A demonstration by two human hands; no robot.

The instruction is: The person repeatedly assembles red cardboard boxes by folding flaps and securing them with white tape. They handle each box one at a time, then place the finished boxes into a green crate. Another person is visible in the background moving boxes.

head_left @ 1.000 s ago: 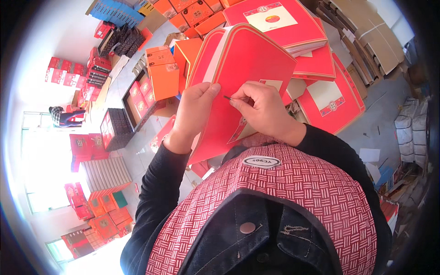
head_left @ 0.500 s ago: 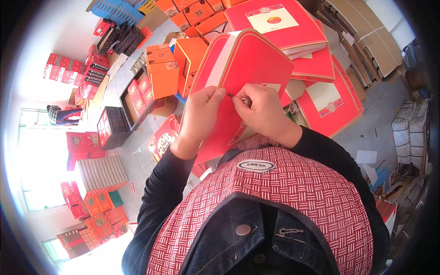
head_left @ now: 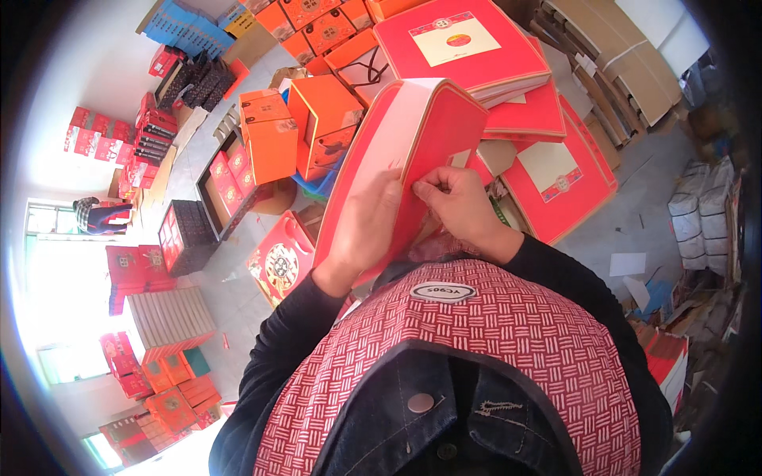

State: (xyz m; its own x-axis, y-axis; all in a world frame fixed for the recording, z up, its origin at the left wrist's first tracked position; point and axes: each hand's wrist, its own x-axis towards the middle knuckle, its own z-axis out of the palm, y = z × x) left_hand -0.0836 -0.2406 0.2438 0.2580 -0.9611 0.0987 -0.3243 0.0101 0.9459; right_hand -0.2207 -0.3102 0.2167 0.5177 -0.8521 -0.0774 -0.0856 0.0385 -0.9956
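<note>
A large red gift box (head_left: 444, 127) with gold-edged seams and a pale side panel stands tilted in front of my body. My left hand (head_left: 363, 230) grips it along the pale side, fingers pressed together against the panel and slightly blurred. Close to the same gold seam, on the red face, my right hand (head_left: 467, 213) is closed in a pinch. Whatever lies between those fingertips is too small or hidden to name. A red checked apron (head_left: 476, 325) covers my front, just below the box.
Beyond the box lie stacked red boxes (head_left: 452, 44) with cream labels. Orange boxes (head_left: 268, 135) stand to the left, near a dark tray (head_left: 226, 182) of red packs. Flattened cardboard (head_left: 627, 55) leans at the far right. A person (head_left: 99, 214) bends over in the left background.
The box has swung so more of its pale side shows. My left hand slid onto that side, and both hands are slightly lower. The small dark piece at my right fingertips no longer shows.
</note>
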